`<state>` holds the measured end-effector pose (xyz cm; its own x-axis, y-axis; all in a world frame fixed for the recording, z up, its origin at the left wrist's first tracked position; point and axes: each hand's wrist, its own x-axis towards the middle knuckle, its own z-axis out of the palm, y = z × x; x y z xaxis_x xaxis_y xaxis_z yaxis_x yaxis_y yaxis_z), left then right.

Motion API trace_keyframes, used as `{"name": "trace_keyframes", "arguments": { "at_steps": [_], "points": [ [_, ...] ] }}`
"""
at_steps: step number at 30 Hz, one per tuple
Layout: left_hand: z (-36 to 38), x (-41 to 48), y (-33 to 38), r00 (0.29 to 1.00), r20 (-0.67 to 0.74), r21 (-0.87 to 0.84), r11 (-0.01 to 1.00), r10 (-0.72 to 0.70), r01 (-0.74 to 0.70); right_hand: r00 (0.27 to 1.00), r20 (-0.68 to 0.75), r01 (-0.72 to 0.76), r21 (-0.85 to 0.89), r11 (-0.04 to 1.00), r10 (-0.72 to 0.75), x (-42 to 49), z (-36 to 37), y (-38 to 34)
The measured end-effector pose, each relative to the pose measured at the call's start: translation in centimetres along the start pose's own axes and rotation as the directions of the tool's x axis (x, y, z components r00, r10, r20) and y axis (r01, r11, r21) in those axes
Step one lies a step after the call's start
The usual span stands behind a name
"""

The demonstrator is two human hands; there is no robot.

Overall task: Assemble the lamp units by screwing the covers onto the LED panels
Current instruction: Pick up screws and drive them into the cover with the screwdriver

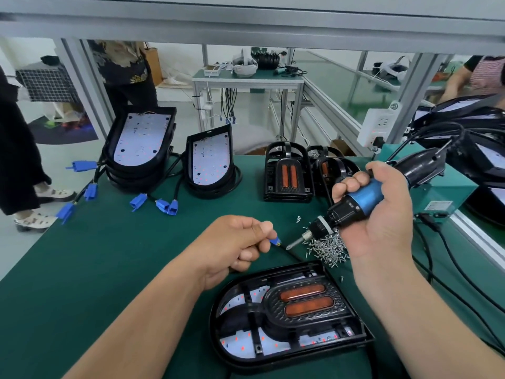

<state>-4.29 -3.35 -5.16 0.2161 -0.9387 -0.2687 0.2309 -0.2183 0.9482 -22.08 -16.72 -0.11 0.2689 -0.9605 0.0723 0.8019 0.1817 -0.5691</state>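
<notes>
Two grips: I'm clamping my right hand (382,222) round the screwdriver (360,196) beside the screws (328,248) for loading, and pinching the connector (274,242) in my left hand (235,244), probably keeping it off the cover (303,302) at six o'clock.

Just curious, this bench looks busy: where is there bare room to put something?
Widest bare patch: green mat at left, between the blue connectors and the left forearm. A narrower strip lies between the panel stacks and the left hand. Crowded at right: screw pile, cables, stacked covers.

A factory assembly line: green-matted workbench (109,269), aluminium frames (418,86), stacked lamp panels (142,149).
</notes>
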Motion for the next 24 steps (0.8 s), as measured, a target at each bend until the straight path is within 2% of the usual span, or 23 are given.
{"name": "trace_keyframes", "arguments": {
  "at_steps": [8, 12, 24],
  "points": [
    [-1.0, -0.3, 0.0, 0.992, 0.124, -0.079, 0.997, -0.011, 0.021, 0.998, -0.058, -0.013, 0.037, 0.999, 0.015, 0.8, 0.7, 1.0],
    [-1.0, -0.3, 0.0, 0.988, 0.157, -0.053, 0.999, -0.006, 0.014, 0.996, -0.087, -0.014, 0.055, 0.998, 0.019, 0.6, 0.0, 1.4],
    [-0.5, -0.6, 0.0, 0.992, 0.127, -0.025, 1.0, 0.012, -0.009, 0.998, -0.068, 0.011, 0.089, 0.996, -0.005, 0.2, -0.7, 0.8]
  ]
}}
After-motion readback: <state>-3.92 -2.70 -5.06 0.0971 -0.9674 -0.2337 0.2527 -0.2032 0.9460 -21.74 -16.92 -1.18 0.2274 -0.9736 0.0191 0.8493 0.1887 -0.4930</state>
